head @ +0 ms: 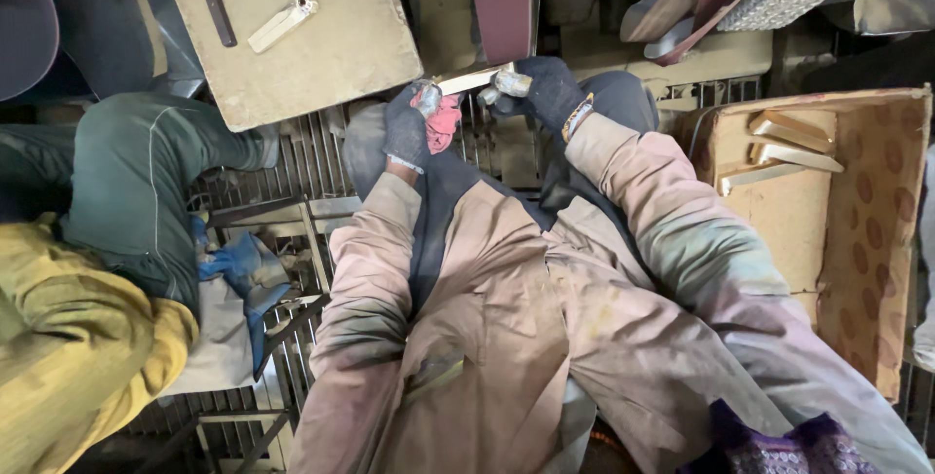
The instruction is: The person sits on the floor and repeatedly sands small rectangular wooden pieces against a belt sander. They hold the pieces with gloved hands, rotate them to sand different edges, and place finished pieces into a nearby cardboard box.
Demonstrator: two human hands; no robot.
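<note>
Both my hands wear dark gloves and grip one brass-coloured metal bar (470, 79) at its two ends. My left hand (407, 125) holds the left end together with a pink rag (443, 118). My right hand (545, 89) holds the right end, with a yellow band at the wrist. The bar lies just below a dark red sanding belt (504, 1) that runs upward; whether it touches the belt I cannot tell. My pink sleeves and apron fill the lower middle of the view.
A cardboard box (867, 230) at right holds several similar brass bars (784, 143). A dusty board (302, 36) at upper left carries one more metal piece (282, 21). A person in green trousers and yellow top (107, 269) sits at left with blue gloves (239, 269). Metal grating lies underfoot.
</note>
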